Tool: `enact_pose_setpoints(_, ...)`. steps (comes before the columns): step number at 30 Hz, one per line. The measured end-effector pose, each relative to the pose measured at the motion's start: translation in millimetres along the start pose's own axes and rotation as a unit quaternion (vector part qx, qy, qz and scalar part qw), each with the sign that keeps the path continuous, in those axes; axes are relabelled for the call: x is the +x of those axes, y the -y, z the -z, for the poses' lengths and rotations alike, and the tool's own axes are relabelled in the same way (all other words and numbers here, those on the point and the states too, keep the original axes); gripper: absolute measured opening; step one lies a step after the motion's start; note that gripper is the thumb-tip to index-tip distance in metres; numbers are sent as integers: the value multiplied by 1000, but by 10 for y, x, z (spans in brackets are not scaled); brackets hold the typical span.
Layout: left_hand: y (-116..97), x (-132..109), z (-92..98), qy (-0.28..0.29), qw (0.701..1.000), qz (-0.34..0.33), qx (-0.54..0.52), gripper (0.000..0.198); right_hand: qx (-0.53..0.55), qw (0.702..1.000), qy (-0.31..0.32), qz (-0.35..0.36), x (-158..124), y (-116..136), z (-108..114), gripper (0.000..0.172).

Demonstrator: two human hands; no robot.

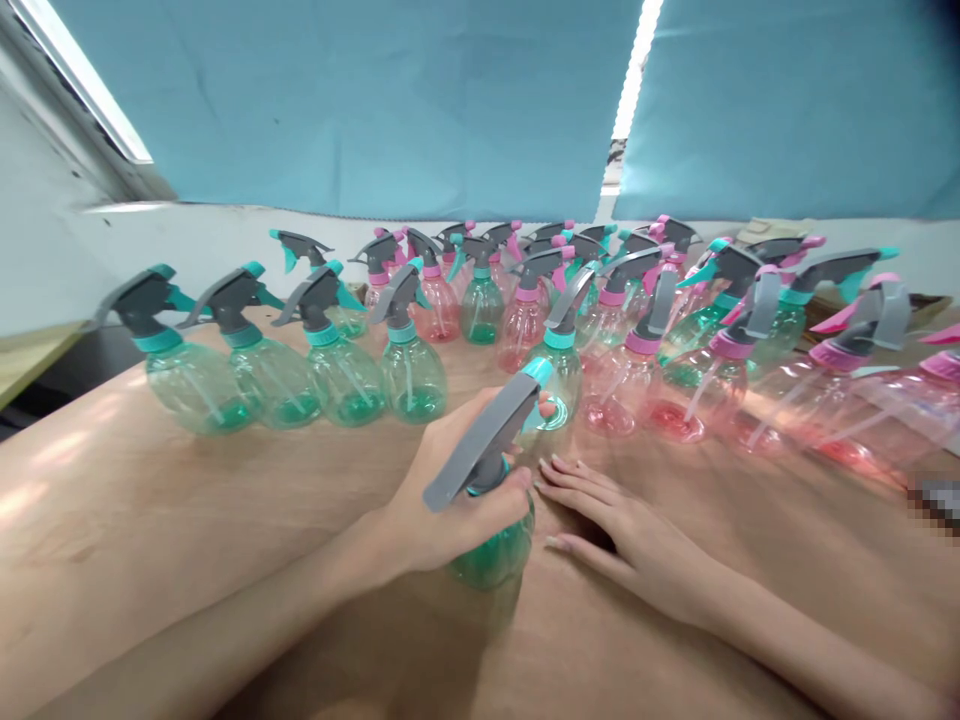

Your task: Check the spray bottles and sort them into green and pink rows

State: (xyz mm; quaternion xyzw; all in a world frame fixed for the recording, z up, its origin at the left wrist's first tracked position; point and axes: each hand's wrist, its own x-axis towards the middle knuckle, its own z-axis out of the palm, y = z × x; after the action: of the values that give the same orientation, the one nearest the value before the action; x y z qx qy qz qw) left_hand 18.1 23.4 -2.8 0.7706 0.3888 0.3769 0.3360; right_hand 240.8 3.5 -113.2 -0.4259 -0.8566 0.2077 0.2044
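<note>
My left hand is wrapped round the neck of a green spray bottle with a grey and teal trigger head, close to me at the middle of the table. The bottle leans a little, and my fingers partly hide its neck and trigger. Just right of it, my right hand lies palm down with fingers stretched out, holding nothing. Beyond my hands stands another green spray bottle, partly hidden by the held one. Further right in the same row is a pink spray bottle.
Several green bottles line the left of the wooden table, with several pink ones on the right. More bottles of both colours crowd behind. A blurred dark object lies at the right edge. Blue curtains hang behind.
</note>
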Motion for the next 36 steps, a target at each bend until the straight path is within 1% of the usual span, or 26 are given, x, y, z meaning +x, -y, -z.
enact_pose_setpoints(3,-34,-8,20,-6,1000,23,1,38,-3,1000,2,-2,4,12,17,52)
enact_pose_setpoints(7,-4,-52,84,9,999,31,-32,42,-6,1000,8,-8,11,39,45,51)
enact_pose_setpoints(12,68,-119,146,-23,998,51,-26,47,-12,1000,15,-10,11,46,55,52)
enact_pose_setpoints(18,51,-115,151,-11,999,30,-34,45,-23,1000,15,-8,5,28,38,53)
enact_pose_setpoints(25,23,-129,159,-11,999,33,-39,50,-5,1000,1,1,4,-7,29,49)
enact_pose_setpoints(30,35,-131,161,1,999,39,-32,53,-9,1000,9,0,4,-14,32,50)
enact_pose_setpoints(36,30,-148,151,-12,999,36,-33,50,-15,1000,11,3,12,-18,28,52)
